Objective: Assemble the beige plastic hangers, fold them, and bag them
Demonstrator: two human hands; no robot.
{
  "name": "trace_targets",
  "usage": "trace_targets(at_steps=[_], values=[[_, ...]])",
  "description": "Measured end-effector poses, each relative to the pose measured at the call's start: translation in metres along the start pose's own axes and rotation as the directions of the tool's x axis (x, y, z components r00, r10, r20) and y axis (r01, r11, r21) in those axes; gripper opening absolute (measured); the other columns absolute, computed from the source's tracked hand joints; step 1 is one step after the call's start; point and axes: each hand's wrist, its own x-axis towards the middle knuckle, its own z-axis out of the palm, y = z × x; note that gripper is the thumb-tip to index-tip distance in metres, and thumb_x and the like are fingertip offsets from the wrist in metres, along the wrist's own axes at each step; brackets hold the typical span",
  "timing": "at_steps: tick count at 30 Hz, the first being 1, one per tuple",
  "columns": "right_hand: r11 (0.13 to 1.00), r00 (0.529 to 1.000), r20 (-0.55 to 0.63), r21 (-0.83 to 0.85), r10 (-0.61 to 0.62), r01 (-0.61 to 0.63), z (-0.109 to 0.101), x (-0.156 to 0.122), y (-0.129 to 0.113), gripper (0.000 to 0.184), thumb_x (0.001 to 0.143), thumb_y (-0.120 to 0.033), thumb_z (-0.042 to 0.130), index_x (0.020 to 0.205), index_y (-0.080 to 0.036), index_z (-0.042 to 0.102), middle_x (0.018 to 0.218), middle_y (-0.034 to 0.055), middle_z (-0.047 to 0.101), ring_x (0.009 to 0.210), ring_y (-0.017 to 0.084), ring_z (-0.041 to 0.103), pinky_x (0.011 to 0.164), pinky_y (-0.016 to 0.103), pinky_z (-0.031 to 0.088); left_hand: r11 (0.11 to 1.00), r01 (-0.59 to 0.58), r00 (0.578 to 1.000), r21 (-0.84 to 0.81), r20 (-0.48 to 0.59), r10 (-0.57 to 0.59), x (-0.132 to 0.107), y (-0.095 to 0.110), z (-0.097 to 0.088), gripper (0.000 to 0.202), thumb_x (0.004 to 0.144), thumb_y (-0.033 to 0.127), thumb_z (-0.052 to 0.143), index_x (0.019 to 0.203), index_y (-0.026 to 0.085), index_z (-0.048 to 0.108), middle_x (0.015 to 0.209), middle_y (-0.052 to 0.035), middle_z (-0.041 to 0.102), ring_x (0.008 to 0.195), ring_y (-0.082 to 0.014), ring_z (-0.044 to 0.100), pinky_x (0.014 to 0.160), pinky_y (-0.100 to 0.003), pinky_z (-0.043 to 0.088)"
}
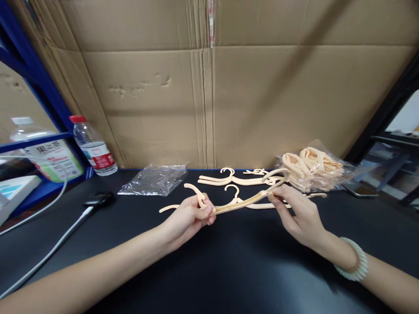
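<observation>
A beige plastic folding clothes hanger (237, 206) is stretched between my hands above the black table. My left hand (190, 213) pinches one end of it, where a short curved piece (194, 188) sticks up past the thumb. The fingers of my right hand (299, 213) close on the other end, next to a looped part (278, 174). Just behind lies another beige hanger (232, 188) with its hook up, partly covered by my hands and the held one. Farther back rests a further hanger (216, 179) near the cardboard.
A clear bag of folded beige hangers (307, 168) sits at the back right, with a phone (360, 190) beside it. An empty clear bag (153, 179) lies back left. A red-capped bottle (94, 148), a black plug with white cable (98, 199) and a cardboard wall (147, 109) surround the table.
</observation>
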Motion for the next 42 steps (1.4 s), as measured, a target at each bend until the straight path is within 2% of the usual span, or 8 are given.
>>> trace_targets(at_steps=[4, 6, 10, 19, 27, 34, 38, 42], values=[[0.999, 0.999, 0.009, 0.009, 0.034, -0.034, -0.001, 0.001, 0.003, 0.017, 0.088, -0.009, 0.051, 0.101, -0.019, 0.056, 0.087, 0.0047, 0.065, 0.079, 0.018, 0.063, 0.072, 0.03, 0.05, 0.999, 0.006, 0.997, -0.039, -0.074, -0.009, 0.0, 0.005, 0.004, 0.019, 0.07, 0.012, 0.075, 0.063, 0.012, 0.057, 0.074, -0.0034, 0.063, 0.066, -0.0116, 0.057, 0.069, -0.024, 0.047], [0.999, 0.999, 0.011, 0.005, 0.037, -0.037, -0.003, 0.002, 0.003, 0.017, 0.088, -0.008, 0.051, 0.1, -0.019, 0.056, 0.086, 0.0045, 0.064, 0.077, 0.018, 0.062, 0.071, 0.03, 0.049, 0.998, -0.008, 0.997, -0.056, -0.077, 0.003, 0.0, 0.006, 0.005, 0.019, 0.069, 0.011, 0.074, 0.062, 0.012, 0.057, 0.076, -0.0041, 0.064, 0.067, -0.0127, 0.059, 0.071, -0.025, 0.049], [1.0, 1.0, 0.009, -0.002, 0.025, -0.025, -0.005, 0.003, 0.001, 0.017, 0.088, -0.007, 0.052, 0.098, -0.019, 0.056, 0.086, 0.0047, 0.063, 0.079, 0.018, 0.061, 0.073, 0.031, 0.048, 0.998, -0.005, 0.998, -0.064, -0.066, 0.001, 0.001, 0.006, 0.004, 0.017, 0.069, 0.008, 0.072, 0.062, 0.012, 0.057, 0.073, -0.004, 0.063, 0.065, -0.0121, 0.059, 0.067, -0.023, 0.049], [1.0, 1.0, 0.009, 0.009, 0.014, -0.015, -0.004, 0.003, 0.0, 0.019, 0.087, -0.005, 0.053, 0.1, -0.019, 0.056, 0.089, 0.0061, 0.065, 0.083, 0.02, 0.062, 0.076, 0.032, 0.048, 1.0, 0.011, 0.992, -0.027, -0.122, -0.014, 0.002, 0.004, 0.003, 0.019, 0.067, 0.005, 0.068, 0.059, 0.014, 0.053, 0.071, -0.003, 0.065, 0.064, -0.012, 0.061, 0.067, -0.022, 0.05], [1.0, 1.0, 0.003, 0.017, -0.02, 0.02, -0.003, 0.002, -0.004, 0.021, 0.085, -0.002, 0.053, 0.099, -0.018, 0.056, 0.085, 0.0057, 0.062, 0.079, 0.02, 0.06, 0.071, 0.033, 0.048, 1.0, 0.003, 0.985, 0.023, -0.174, 0.001, 0.001, 0.002, 0.003, 0.021, 0.058, 0.002, 0.068, 0.06, 0.015, 0.051, 0.068, -0.0002, 0.063, 0.063, -0.012, 0.06, 0.066, -0.022, 0.049], [0.999, 0.999, -0.009, -0.026, -0.032, 0.032, -0.003, 0.001, -0.006, 0.024, 0.086, -0.004, 0.053, 0.106, -0.019, 0.057, 0.09, 0.0069, 0.066, 0.084, 0.02, 0.063, 0.074, 0.032, 0.05, 0.996, -0.08, 0.979, 0.051, -0.185, 0.088, 0.0, -0.001, 0.004, 0.023, 0.063, 0.004, 0.068, 0.063, 0.016, 0.048, 0.06, 0.004, 0.057, 0.057, -0.0086, 0.056, 0.057, -0.017, 0.045], [0.999, 1.0, 0.012, -0.044, 0.003, -0.002, -0.002, -0.001, -0.005, 0.021, 0.088, -0.007, 0.054, 0.105, -0.019, 0.058, 0.089, 0.0067, 0.067, 0.081, 0.019, 0.065, 0.071, 0.03, 0.051, 0.993, -0.106, 0.97, 0.042, -0.216, 0.113, -0.002, -0.003, 0.006, 0.024, 0.066, 0.006, 0.069, 0.065, 0.017, 0.047, 0.063, 0.0033, 0.061, 0.059, -0.0089, 0.059, 0.06, -0.018, 0.049], [0.999, 0.998, 0.062, -0.029, 0.029, -0.028, -0.001, -0.002, -0.005, 0.022, 0.089, -0.01, 0.051, 0.108, -0.017, 0.058, 0.092, 0.0078, 0.069, 0.078, 0.018, 0.067, 0.067, 0.028, 0.052, 0.989, -0.131, 0.951, 0.068, -0.274, 0.145, -0.002, -0.006, 0.006, 0.024, 0.068, 0.008, 0.072, 0.066, 0.016, 0.049, 0.069, -0.0009, 0.068, 0.064, -0.0109, 0.065, 0.067, -0.021, 0.054]])
